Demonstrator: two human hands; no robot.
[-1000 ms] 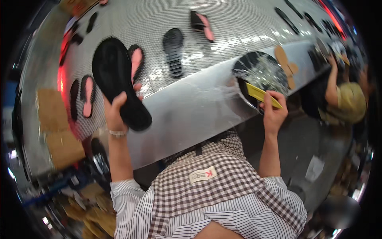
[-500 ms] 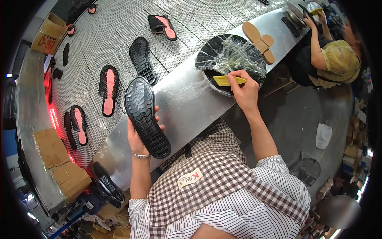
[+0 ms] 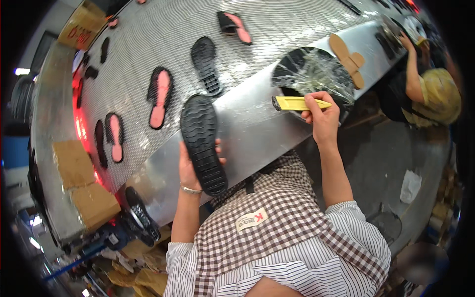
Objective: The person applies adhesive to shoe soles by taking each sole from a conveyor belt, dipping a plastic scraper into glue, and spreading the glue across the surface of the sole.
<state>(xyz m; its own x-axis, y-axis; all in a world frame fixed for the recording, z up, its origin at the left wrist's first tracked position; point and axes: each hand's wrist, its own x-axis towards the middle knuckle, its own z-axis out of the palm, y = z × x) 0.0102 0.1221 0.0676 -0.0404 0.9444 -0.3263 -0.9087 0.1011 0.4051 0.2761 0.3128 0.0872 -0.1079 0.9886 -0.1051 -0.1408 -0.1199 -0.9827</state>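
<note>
Left hand (image 3: 190, 171) grips black sole (image 3: 203, 143) (cardboard boxes (image 3: 81, 185) left), right hand (image 3: 321, 119) yellow brush (image 3: 297, 103).

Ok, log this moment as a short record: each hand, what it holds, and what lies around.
left hand: grips a black shoe sole, tread side up
right hand: holds a yellow brush beside a black bowl lined with crinkled clear film
surface: metal ledge along a mesh conveyor
on conveyor: black soles, some with pink insides
nearby: another person's yellow top
</note>
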